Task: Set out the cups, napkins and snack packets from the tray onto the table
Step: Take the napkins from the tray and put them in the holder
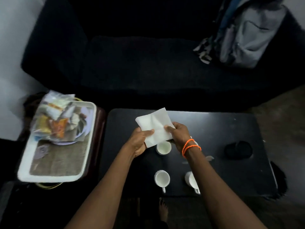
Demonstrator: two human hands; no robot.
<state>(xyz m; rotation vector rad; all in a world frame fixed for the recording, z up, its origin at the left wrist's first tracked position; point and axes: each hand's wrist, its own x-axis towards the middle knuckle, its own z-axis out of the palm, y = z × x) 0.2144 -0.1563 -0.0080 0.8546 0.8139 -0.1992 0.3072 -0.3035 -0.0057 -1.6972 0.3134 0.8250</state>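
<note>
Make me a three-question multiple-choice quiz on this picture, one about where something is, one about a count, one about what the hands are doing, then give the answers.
1. Where are the snack packets?
A. on the tray, left of the table
B. on the table by the cups
C. on the sofa

2. How many white cups show on the table?
A. one
B. three
C. five

3. What are the hands doing?
A. both rest flat on the table
B. each lifts a cup
C. both hold one white napkin

Answers:
1 A, the packets lie heaped at the far end of the tray.
2 B, one cup sits under the hands and two, and, stand nearer.
3 C, the left hand and right hand pinch the napkin from either side.
</note>
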